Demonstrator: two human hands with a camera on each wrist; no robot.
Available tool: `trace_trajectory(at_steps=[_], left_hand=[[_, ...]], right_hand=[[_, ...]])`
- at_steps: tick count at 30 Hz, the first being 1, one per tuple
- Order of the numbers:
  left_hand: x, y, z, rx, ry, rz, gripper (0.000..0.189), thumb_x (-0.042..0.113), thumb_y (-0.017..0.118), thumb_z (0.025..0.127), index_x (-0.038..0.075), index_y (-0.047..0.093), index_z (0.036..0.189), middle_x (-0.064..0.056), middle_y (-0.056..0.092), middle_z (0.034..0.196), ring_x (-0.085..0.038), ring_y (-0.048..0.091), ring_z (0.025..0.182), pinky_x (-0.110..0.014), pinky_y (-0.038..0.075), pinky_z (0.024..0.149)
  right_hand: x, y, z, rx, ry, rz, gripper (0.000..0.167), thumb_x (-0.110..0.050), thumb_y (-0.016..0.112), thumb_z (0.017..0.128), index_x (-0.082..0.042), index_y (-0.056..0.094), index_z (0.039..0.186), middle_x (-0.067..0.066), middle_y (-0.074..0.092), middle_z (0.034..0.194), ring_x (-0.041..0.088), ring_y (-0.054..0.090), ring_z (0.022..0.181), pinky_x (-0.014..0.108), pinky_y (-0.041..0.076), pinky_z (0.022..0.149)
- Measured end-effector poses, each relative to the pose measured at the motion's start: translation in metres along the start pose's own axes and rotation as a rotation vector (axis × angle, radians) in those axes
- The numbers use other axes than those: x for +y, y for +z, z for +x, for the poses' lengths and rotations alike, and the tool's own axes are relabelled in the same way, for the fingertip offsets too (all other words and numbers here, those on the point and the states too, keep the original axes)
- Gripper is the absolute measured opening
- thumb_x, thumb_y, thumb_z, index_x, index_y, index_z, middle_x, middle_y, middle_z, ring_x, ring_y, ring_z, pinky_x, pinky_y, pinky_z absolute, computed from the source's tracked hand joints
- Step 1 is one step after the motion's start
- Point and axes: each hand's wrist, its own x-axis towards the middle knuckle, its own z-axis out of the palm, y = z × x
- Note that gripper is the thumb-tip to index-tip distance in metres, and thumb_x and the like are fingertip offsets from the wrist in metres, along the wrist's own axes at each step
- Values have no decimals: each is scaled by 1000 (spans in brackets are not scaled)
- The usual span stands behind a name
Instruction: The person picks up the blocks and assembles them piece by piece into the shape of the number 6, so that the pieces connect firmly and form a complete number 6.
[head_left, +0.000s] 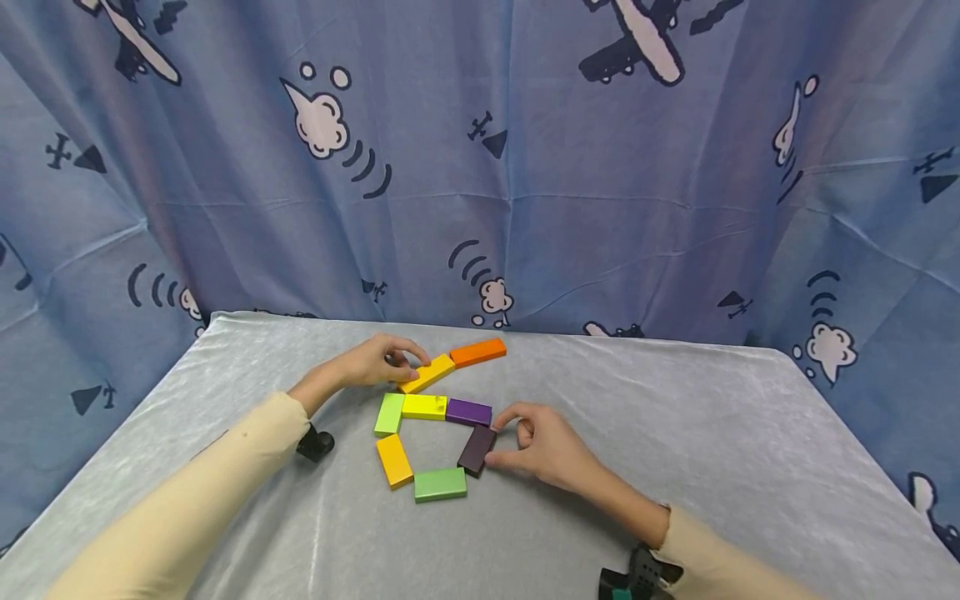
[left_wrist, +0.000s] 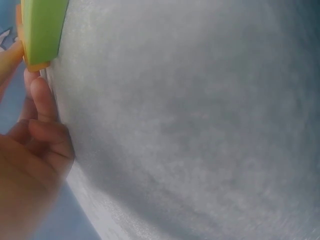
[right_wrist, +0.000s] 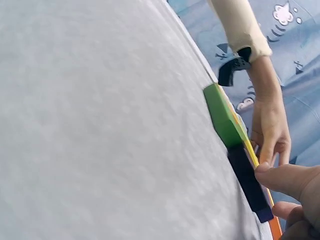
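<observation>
My left hand [head_left: 375,364] pinches an amber block [head_left: 433,374] at its near-left end, thumb and fingers on its sides. An orange block [head_left: 478,352] lies end to end with it. Nearer, my right hand [head_left: 551,447] holds a dark plum block [head_left: 477,451] between thumb and index finger. That block belongs to a ring with a purple block [head_left: 468,412], a yellow block [head_left: 422,407], a lime block [head_left: 388,414], a second amber block [head_left: 394,461] and a green block [head_left: 440,485]. In the right wrist view, the plum block [right_wrist: 248,182] sits beside my right thumb.
The blocks lie on a table with a pale grey cloth [head_left: 675,433]. Behind it hangs a blue curtain [head_left: 585,233] printed with planes and clouds. Black wrist cameras are strapped to the left wrist [head_left: 315,444] and right wrist [head_left: 641,575].
</observation>
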Motion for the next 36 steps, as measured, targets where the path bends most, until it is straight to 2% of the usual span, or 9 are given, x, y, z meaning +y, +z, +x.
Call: trace_trajectory(at_steps=[5, 10, 15, 25, 36], left_hand=[[-1, 0, 0, -3, 7, 0, 26, 2, 65, 100, 4, 70, 125, -5, 71, 94, -20, 62, 83, -35, 51, 79], [-2, 0, 0, -6, 14, -1, 26, 2, 65, 99, 4, 70, 125, -5, 71, 92, -20, 62, 81, -34, 50, 78], [-3, 0, 0, -12, 21, -9, 26, 3, 65, 100, 3, 70, 125, -5, 71, 92, -20, 61, 82, -34, 50, 78], [-3, 0, 0, -6, 15, -11, 26, 3, 65, 100, 4, 70, 125, -6, 70, 94, -20, 61, 82, -34, 50, 77], [-3, 0, 0, -12, 20, -31, 26, 2, 65, 99, 2, 70, 125, -6, 70, 92, -20, 60, 80, -34, 50, 76]], right_hand=[[6, -7, 6, -27, 10, 78, 44, -15, 90, 78, 0, 69, 113, -5, 30, 57, 11, 27, 49, 23, 24, 46], [10, -10, 11, -55, 3, 96, 51, -16, 90, 78, 4, 68, 120, -6, 30, 55, 9, 26, 48, 23, 22, 45], [10, -10, 13, -65, -11, 84, 51, -17, 90, 78, 4, 68, 119, -7, 31, 55, 8, 26, 49, 23, 21, 45], [7, -9, 18, -63, 30, 75, 51, -19, 89, 80, 2, 68, 121, -6, 31, 54, 9, 25, 48, 23, 21, 46], [8, -11, 18, -77, -2, 104, 48, -14, 87, 81, 5, 68, 121, -6, 32, 53, 10, 25, 48, 23, 21, 45]])
